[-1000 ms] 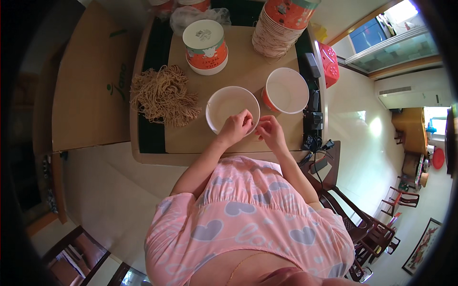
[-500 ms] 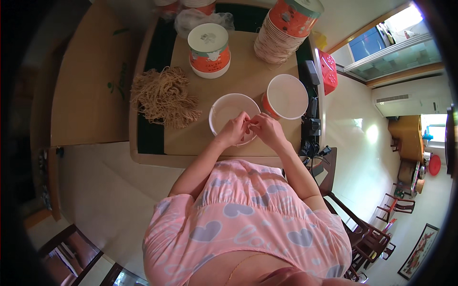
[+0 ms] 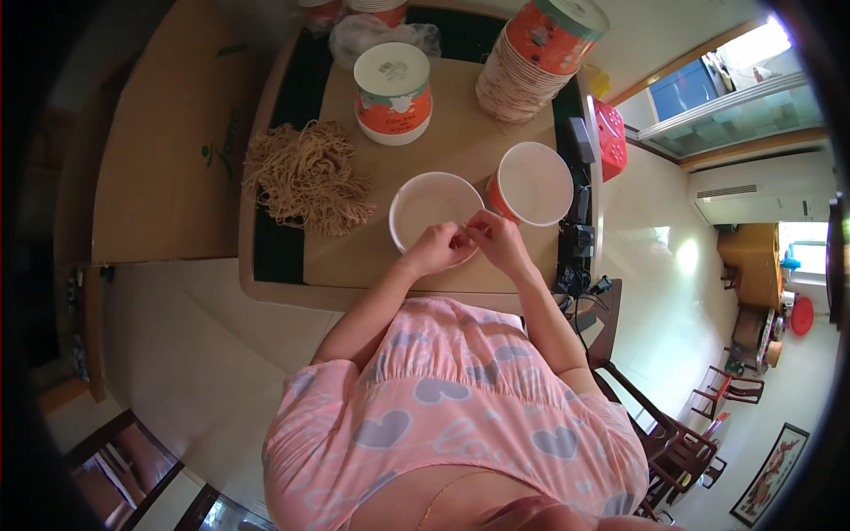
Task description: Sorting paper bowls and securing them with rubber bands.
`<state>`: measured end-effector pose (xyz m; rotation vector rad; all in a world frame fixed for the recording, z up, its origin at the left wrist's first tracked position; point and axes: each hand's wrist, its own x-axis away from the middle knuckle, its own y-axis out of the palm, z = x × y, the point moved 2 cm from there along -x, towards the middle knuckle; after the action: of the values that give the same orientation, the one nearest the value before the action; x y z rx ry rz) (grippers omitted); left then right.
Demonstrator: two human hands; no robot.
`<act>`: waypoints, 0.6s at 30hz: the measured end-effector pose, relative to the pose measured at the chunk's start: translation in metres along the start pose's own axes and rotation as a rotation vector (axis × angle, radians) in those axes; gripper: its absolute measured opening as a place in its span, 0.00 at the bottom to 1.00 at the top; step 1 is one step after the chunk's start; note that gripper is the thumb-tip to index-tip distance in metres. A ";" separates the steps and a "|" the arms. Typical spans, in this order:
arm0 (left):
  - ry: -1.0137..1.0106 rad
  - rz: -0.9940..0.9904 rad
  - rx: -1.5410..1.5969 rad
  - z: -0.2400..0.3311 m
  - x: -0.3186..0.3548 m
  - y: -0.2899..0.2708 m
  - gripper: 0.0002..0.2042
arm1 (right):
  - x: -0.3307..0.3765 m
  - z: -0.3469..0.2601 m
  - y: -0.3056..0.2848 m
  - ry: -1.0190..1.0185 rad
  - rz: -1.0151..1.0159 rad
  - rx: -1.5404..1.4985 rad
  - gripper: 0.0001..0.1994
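Note:
A white-rimmed paper bucket (image 3: 423, 196) stands open-side up at the table's near middle. My left hand (image 3: 437, 250) is over its near rim with fingers curled in. Against it, my right hand (image 3: 498, 242) pinches at the rim's right side, the fingertips of both nearly meeting. Whatever lies between the fingers is too small and hidden to make out. A second open bucket (image 3: 534, 183), orange outside, stands just beyond my right hand. To the left lies a tangled heap of tan cords (image 3: 308, 177).
An upside-down orange and green bucket (image 3: 393, 106) stands farther back. Behind right is a tall stack of nested buckets (image 3: 531, 66). Clear plastic wrap (image 3: 381, 40) lies at the back. Black adapters with cables (image 3: 577, 241) line the right edge. A large cardboard box (image 3: 168, 168) is at the left.
Both hands have shifted slightly toward the bucket's right rim; the left hand has turned, its fingers more tucked in. The view has moved a little. The buckets and cords stay put.

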<state>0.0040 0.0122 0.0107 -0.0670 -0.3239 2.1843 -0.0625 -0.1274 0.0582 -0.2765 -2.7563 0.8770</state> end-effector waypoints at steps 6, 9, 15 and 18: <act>-0.249 0.092 0.195 -0.013 -0.006 -0.004 0.05 | -0.001 0.007 0.002 0.002 -0.007 -0.101 0.06; -0.353 0.093 0.373 -0.005 -0.006 -0.004 0.03 | 0.000 0.007 0.002 0.017 -0.015 -0.077 0.05; -0.341 0.141 0.462 -0.021 -0.012 0.000 0.02 | -0.002 0.013 0.006 0.048 -0.013 -0.224 0.05; -0.266 0.085 0.437 -0.029 -0.014 0.005 0.04 | -0.002 0.012 0.009 0.056 0.006 -0.246 0.03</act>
<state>0.0127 0.0045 -0.0199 0.4622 0.0157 2.3029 -0.0634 -0.1271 0.0429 -0.3471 -2.8103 0.5213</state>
